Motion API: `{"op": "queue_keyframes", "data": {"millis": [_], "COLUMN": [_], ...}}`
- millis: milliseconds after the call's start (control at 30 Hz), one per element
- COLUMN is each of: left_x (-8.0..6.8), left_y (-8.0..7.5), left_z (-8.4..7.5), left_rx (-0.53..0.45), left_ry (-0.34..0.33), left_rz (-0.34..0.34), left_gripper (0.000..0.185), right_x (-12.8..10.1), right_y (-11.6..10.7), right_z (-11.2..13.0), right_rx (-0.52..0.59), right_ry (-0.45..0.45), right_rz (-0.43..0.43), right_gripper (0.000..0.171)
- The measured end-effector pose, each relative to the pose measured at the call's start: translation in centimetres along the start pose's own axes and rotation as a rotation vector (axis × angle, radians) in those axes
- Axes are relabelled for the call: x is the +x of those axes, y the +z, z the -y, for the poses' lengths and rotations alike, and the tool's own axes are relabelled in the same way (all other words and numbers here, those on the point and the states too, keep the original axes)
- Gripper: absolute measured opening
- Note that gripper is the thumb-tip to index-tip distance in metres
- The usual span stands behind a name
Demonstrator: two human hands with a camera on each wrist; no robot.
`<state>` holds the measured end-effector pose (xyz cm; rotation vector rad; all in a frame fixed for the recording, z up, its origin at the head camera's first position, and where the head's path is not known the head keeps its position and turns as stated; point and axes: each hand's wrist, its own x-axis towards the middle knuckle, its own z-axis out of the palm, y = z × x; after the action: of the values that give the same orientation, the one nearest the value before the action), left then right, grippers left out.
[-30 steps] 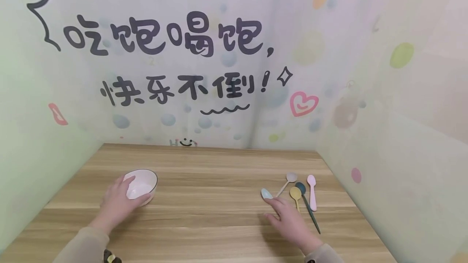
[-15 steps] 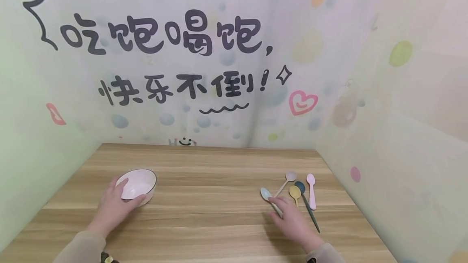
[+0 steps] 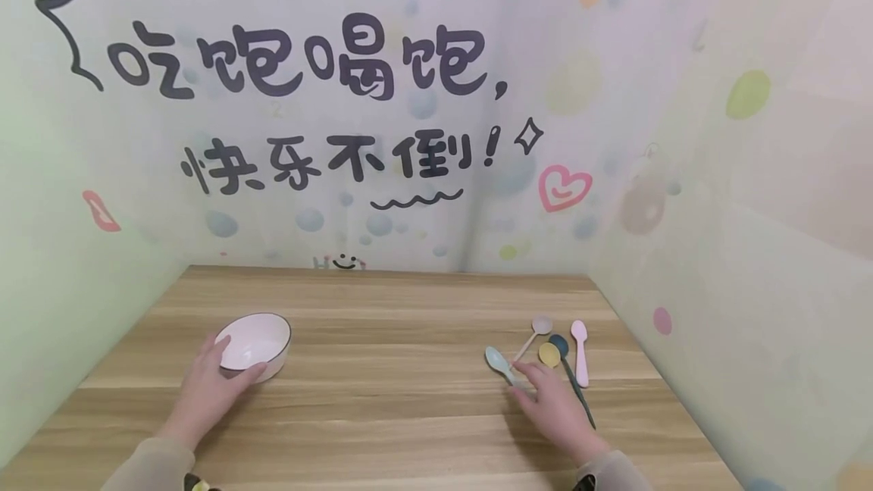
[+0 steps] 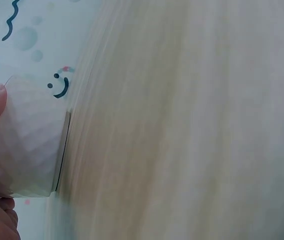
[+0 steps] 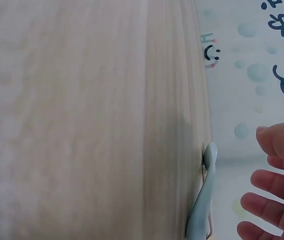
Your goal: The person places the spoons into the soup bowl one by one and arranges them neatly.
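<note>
My left hand (image 3: 208, 392) grips a white bowl (image 3: 248, 343) with a dark rim line at the table's left, thumb and fingers spread round its side. In the left wrist view the bowl (image 4: 29, 145) shows a faceted outer wall between thumb and fingers. At the right, my right hand (image 3: 554, 404) hovers with loose, spread fingers beside a light blue spoon (image 3: 496, 359), overlapping its handle in the head view. The right wrist view shows that spoon (image 5: 201, 205) lying on the table, apart from the fingers.
Round the right hand lie a yellow spoon (image 3: 549, 354), its handle hidden by the hand, a dark green spoon (image 3: 559, 345), a grey-beige spoon (image 3: 542, 325) and a pink spoon (image 3: 580, 354). The wooden table (image 3: 382, 385) meets printed walls at the back and sides.
My right hand has shifted a little to the right, uncovering more of the light blue spoon and covering the yellow spoon's handle. The left hand keeps its grip on the bowl.
</note>
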<state>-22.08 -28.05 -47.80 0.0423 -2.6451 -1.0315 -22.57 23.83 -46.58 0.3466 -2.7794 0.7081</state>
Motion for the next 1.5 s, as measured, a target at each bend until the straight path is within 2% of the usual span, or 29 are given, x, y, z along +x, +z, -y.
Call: {"op": "queue_keyframes", "data": {"millis": [533, 833, 1167, 1500], "left_x": [0.2, 0.2, 0.2, -0.1], "left_y": [-0.2, 0.9, 1.8, 2.9], "left_z": [-0.2, -1.3, -2.6, -4.1], "left_rx": [0.013, -0.002, -0.018, -0.041], "left_ry": [-0.002, 0.02, 0.038, 0.06], "left_rz": [0.021, 0.066, 0.106, 0.146], "left_gripper": [0.096, 0.097, 0.096, 0.096], "right_x": [0.1, 0.8, 1.7, 2.1], "right_y": [0.4, 0.8, 1.2, 1.6], "right_z": [-1.1, -1.3, -1.2, -1.2], "right_rx": [-0.016, 0.023, 0.002, 0.003], "right_ry": [0.079, 0.182, 0.271, 0.269], "right_rz": [0.058, 0.098, 0.143, 0.162], "right_gripper": [0.036, 0.035, 0.034, 0.033]}}
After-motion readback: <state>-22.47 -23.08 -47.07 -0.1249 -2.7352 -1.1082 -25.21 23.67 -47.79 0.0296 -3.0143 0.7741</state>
